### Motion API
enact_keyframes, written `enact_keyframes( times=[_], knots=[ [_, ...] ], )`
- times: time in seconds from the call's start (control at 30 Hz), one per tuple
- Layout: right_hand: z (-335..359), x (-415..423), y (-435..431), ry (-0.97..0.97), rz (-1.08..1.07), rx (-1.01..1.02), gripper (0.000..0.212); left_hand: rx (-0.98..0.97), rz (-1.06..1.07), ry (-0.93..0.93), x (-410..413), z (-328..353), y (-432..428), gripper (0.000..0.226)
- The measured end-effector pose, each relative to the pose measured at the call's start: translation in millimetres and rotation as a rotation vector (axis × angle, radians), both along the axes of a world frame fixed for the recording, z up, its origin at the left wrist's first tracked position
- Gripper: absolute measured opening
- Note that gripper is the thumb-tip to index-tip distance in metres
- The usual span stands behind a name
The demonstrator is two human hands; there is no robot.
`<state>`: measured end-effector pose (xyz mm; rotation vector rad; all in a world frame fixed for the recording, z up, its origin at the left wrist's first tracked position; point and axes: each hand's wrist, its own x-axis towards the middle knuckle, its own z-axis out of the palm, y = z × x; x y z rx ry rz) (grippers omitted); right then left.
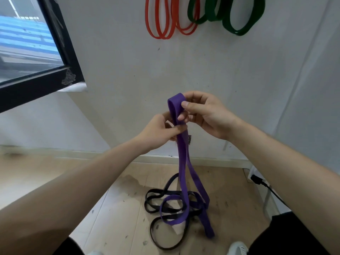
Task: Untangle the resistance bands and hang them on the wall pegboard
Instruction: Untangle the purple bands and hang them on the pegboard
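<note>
A purple resistance band runs from my hands down to the floor, where its lower loops lie tangled with thin black bands. My right hand pinches the folded top of the purple band between thumb and fingers. Just below it, my left hand grips the same band's two strands. On the wall above hang orange bands and green bands; their pegs are out of frame.
A black-framed window is at the upper left. A black plug and cable sit at the wall on the right. My shoes stand close to the band pile on the wooden floor.
</note>
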<state>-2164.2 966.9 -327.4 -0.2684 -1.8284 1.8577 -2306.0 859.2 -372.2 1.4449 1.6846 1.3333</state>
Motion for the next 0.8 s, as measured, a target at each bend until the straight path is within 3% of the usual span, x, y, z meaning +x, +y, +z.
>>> enact_keyframes(
  times=[0.17, 0.33, 0.57, 0.8],
  knots=[
    [-10.8, 3.7, 16.1, -0.092, -0.290, 0.123, 0.018, 0.049, 0.116, -0.025, -8.3, 1.6, -5.1, 0.015],
    [-47.1, 2.6, 15.7, -0.434, 0.042, 0.276, 0.055, 0.123, 0.172, -0.164, -15.8, 8.4, -11.0, 0.014],
    [-86.2, -22.9, 2.9, -0.542, 0.076, 0.381, 0.029, 0.249, 0.377, -0.309, -35.8, 17.7, -19.3, 0.012],
    [-77.2, -34.7, 9.5, -0.538, -0.045, 0.390, 0.031, 0.192, 0.569, -0.416, -76.3, 6.0, -39.1, 0.018]
  ],
)
